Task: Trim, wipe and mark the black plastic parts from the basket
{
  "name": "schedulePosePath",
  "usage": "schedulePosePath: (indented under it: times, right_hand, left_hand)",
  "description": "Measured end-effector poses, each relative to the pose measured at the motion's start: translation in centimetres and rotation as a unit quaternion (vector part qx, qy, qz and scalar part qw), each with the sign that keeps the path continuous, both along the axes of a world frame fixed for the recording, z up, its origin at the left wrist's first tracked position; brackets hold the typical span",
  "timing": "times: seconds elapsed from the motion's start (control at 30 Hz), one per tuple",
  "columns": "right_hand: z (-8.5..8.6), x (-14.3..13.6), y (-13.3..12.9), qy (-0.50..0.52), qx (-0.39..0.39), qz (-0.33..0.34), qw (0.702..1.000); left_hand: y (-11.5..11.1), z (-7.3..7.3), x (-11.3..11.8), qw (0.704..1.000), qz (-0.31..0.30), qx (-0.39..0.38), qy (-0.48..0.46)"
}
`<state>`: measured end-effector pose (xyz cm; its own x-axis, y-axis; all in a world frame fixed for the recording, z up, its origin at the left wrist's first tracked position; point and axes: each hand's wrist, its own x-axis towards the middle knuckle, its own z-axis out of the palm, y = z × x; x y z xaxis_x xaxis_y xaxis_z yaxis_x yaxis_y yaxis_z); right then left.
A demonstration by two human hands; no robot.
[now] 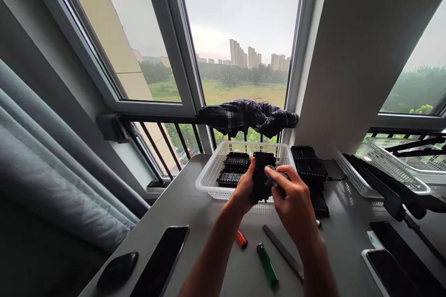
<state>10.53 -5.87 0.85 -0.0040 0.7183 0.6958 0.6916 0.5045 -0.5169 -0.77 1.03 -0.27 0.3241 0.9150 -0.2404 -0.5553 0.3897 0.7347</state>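
While the left hand (245,186) grips a black panel (261,174) by the white basket (209,186), the right hand (292,194) holds a dark piece (280,178). The basket holds plates (232,170).

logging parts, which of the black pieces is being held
The black piece gripped in the left hand, seen against the white basket. Other pieces lie inside the basket, and a stack sits to its right.

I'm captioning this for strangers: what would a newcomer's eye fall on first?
Probably the bright window at top centre, with a dark plaid cloth bunched on the railing below. Next, the left hand holding a black part before the white basket, the right hand beside it. A green object low in view also stands out.
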Motion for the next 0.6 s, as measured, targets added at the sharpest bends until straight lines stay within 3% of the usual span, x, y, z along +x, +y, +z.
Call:
schedulePosePath:
  times: [0.13, 0.37, 0.5, 0.6]
  right_hand:
    - [-0.1, -0.3, 0.3, 0.028, 0.048, -0.043, 0.998]
    - [0.0, -1.7, 0.4, -0.049, 0.023, 0.058, 0.997]
    - [0.2, -1.1, -0.1, -0.004, 0.042, 0.026, 0.999]
    - [0.3, -0.7, -0.3, 0.048, 0.083, -0.044, 0.994]
  left_hand:
    - [-0.5, 0.2, 0.2, 0.999, -0.007, -0.002, 0.036]
    - [-0.4, 0.3, -0.1, 0.998, 0.032, 0.052, -0.002]
    - [-0.3, 0.4, -0.1, 0.998, 0.028, 0.049, 0.015]
    - [-0.3, 0.4, 0.0, 0.998, 0.028, 0.044, 0.029]
